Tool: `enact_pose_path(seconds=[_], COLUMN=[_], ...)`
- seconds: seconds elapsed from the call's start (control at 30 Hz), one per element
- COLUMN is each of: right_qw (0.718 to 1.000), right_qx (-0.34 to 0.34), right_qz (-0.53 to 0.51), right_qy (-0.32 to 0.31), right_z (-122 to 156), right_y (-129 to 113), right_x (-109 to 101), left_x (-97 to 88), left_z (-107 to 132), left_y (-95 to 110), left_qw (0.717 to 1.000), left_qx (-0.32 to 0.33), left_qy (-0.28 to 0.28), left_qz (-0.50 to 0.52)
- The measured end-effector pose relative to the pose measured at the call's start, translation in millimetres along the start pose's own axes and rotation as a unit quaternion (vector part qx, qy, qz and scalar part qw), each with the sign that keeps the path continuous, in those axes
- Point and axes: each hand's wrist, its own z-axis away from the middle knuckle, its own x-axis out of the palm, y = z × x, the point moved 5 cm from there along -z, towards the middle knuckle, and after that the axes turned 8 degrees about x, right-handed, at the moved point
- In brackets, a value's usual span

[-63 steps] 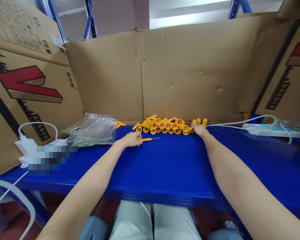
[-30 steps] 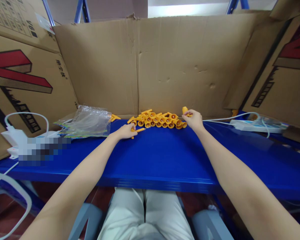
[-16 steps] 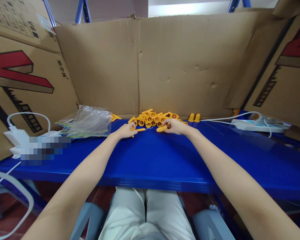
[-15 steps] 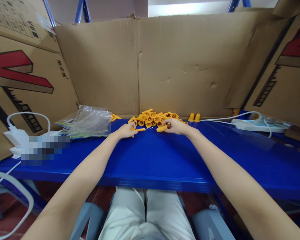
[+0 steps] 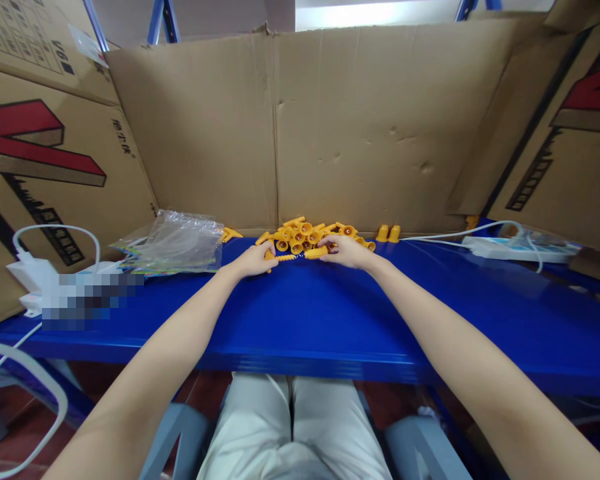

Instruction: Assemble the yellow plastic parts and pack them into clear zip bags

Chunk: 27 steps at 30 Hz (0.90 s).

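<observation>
1. Our left hand (image 5: 253, 261) has its fingers closed on the handle end of a yellow plastic corkscrew (image 5: 286, 258), with a twisty ridged shaft and a thin, shiny coil at the tip, over the counter (image 5: 305, 313).
2. Our right hand (image 5: 347, 251) has its fingers pinched on a yellow sleeve (image 5: 315, 253), lying sideways, facing that tip. Can't tell if they touch.
3. Just behind: a heap of yellow cones (image 5: 305, 237), round hollow mouths towards us.
4. Two stubby caps (image 5: 388, 233) stand upright by some dented cardboard (image 5: 380, 133).
5. Crinkly clear bags (image 5: 180, 243) sit left on the smooth blue counter.
</observation>
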Motion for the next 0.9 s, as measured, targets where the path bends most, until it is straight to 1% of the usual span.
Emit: enact_pose_path(seconds=[0.17,0.37,0.47,0.53,0.67,0.77,0.9], right_qw=[0.993,0.972,0.963,0.96,0.95,0.943,0.945], right_qx=[0.004,0.073,0.094,0.09,0.081,0.095,0.12], right_qz=[-0.114,-0.215,-0.237,-0.247,-0.281,-0.299,-0.287], right_qy=[-0.01,-0.053,-0.085,-0.1,-0.105,-0.113,-0.101], right_z=[0.5,4.8,7.7,9.1,11.1,12.8,13.4], right_y=[-5.9,-4.4,-3.9,-4.6,-5.2,-6.3,-8.6], right_x=[5.2,13.5,16.7,16.4,11.8,11.5,14.3], left_x=[-4.1,-4.6,-4.6,-4.2,-2.5,-2.5,-3.9], left_z=[-1.6,-0.5,-0.6,-1.4,-2.5,-2.0,-0.9], left_y=[6.0,11.3,7.8,4.5,2.9,6.7,10.3], left_qw=[0.997,0.997,0.997,0.997,0.997,0.996,0.995], left_qx=[0.039,0.045,0.034,0.031,0.038,0.047,0.053], left_qy=[0.044,0.043,0.052,0.061,0.067,0.071,0.082], left_qz=[-0.041,-0.047,-0.044,-0.032,-0.009,-0.013,-0.019])
